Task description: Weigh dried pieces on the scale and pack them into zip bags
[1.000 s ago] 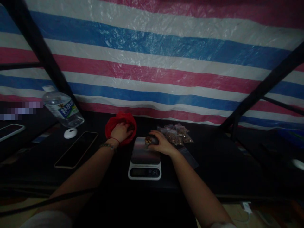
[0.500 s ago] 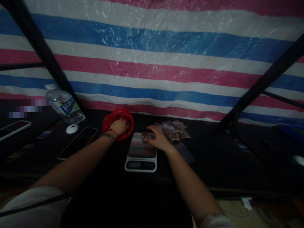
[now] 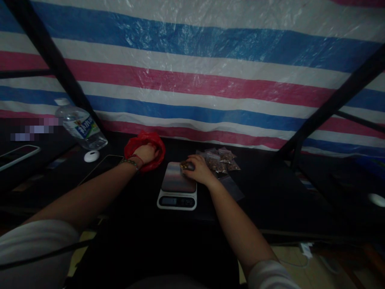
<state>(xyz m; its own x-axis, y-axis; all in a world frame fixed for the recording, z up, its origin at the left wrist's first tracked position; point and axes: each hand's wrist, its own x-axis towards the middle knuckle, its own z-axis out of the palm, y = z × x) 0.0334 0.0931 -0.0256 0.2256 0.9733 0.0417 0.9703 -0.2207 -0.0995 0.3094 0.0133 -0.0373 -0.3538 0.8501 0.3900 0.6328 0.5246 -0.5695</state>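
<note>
Container [image 3: 184, 165] is on or just over the far end of the scale [image 3: 179, 182], right hand [image 3: 199, 169] half-curled round it; left hand [image 3: 146, 153] dips into the red bag [image 3: 154, 163], can't tell its grip; looks like portioning; next move calls for steady right fingers imo.

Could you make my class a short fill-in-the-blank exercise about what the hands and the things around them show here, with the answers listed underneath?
1. The left hand is in the mouth of a bag coloured ____.
2. The right hand holds a small item over the shiny plate of a digital ____.
3. The cap of the clear bottle is ____.
4. Of the two hands, the one nearer the small filled plastic bags is the ____ hand.

Missing words: red; scale; white; right.
</note>
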